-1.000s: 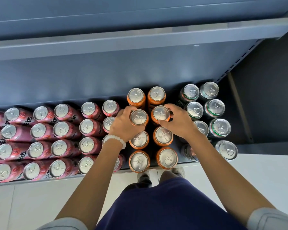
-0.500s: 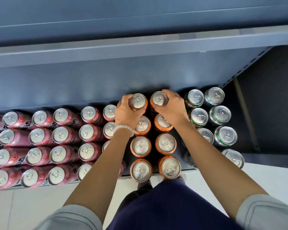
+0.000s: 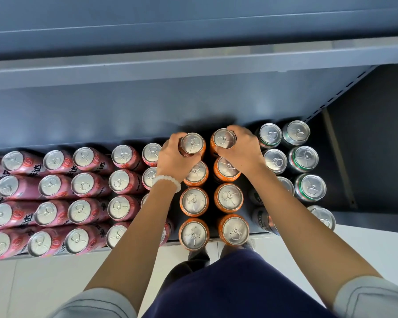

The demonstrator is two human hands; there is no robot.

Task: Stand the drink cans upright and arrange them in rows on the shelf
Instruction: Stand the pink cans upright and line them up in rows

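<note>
On grey metal shelf (image 3: 216,104), round orange cans (image 3: 194,202), silver lids

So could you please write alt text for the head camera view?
Seen from above, the left hand and right hand each grip a rear orange can on a grey shelf. Pink cans stand left, green cans right.

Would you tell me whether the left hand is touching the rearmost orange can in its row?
Touching. The head view shows the left hand with its fingers curled round the rearmost orange can, gripping it below the lid.
</note>
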